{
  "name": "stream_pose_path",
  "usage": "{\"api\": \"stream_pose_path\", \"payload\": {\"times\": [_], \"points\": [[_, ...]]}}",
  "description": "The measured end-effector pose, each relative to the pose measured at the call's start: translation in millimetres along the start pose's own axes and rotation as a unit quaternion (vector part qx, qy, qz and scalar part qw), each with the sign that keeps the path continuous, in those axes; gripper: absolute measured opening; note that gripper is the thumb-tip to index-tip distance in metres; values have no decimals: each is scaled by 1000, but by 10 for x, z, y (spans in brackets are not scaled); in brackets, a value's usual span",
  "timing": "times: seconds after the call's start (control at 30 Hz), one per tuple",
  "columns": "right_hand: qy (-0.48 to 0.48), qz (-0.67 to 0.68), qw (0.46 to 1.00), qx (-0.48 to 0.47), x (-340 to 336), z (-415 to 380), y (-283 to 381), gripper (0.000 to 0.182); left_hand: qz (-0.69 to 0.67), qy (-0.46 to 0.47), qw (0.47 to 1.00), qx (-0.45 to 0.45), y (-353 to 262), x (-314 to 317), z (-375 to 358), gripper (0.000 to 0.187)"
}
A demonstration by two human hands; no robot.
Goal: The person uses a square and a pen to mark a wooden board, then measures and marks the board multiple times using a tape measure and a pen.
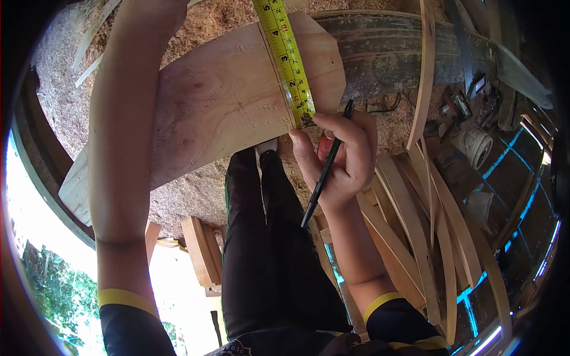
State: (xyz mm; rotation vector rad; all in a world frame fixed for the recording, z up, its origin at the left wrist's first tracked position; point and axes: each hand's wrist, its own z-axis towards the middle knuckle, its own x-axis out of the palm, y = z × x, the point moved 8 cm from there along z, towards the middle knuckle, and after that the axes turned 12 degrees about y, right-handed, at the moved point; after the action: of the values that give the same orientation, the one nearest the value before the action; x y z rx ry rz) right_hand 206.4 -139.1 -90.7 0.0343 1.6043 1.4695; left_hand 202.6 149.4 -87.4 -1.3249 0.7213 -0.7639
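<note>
A yellow tape measure (pixel 287 59) lies extended across a pale wooden board (pixel 219 107), close to a line that crosses the board. My right hand (pixel 341 151) is at the board's near edge, thumb and index finger at the tape's end. A black pen (pixel 323 172) is also held in that hand, slanting down between the fingers. My left forearm reaches over the board toward the top edge, where only part of my left hand (pixel 169 7) shows; its fingers are out of frame.
A weathered dark plank (pixel 392 53) lies behind the board. Curved wooden strips (pixel 415 231) are at the right, with a white bucket (pixel 473 144) beyond. Wood shavings (pixel 184 204) cover the ground. Wooden blocks (pixel 200 252) stand at lower left of my legs.
</note>
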Motion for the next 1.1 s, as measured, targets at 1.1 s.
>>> {"api": "stream_pose_path", "payload": {"times": [1.1], "points": [[11, 18, 1000, 10, -55, 5, -19, 41, -20, -21, 999, -14, -9, 26, 68, 64]]}}
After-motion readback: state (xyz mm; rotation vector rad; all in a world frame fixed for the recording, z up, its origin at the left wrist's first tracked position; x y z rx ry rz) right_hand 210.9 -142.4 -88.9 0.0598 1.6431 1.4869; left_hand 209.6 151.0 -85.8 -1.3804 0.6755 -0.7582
